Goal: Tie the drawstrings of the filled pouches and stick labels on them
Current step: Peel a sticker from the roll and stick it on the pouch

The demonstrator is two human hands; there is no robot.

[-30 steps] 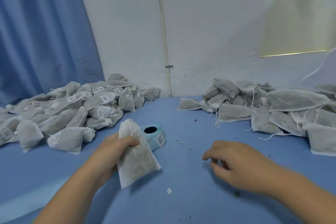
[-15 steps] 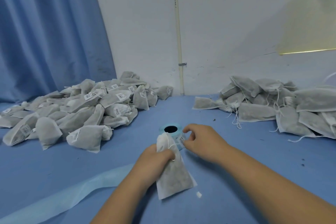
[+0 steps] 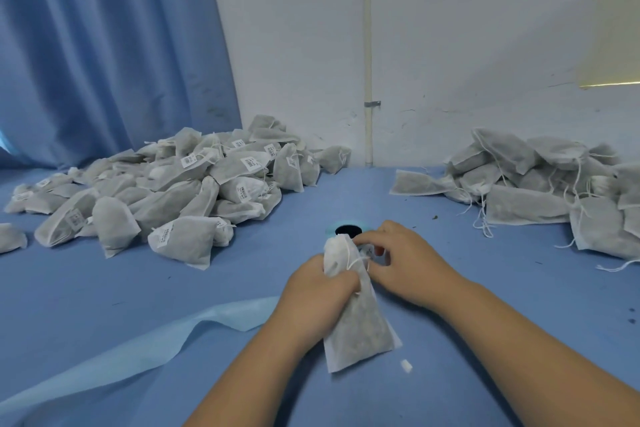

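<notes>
One pouch (image 3: 360, 329): left hand (image 3: 322, 291) grips its neck
Right hand (image 3: 401, 260): close beside, curled at label roll (image 3: 348, 229), grasp hidden
Likely best: peel one label cleanly, press flat

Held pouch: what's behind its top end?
The label roll: only its dark core and a sliver of blue rim show above the pouch. The rest is covered by the pouch and the right hand.

A scuffed white wall (image 3: 450, 45) with a thin vertical pipe (image 3: 367, 62) stands beside a blue curtain (image 3: 104, 45).
</notes>
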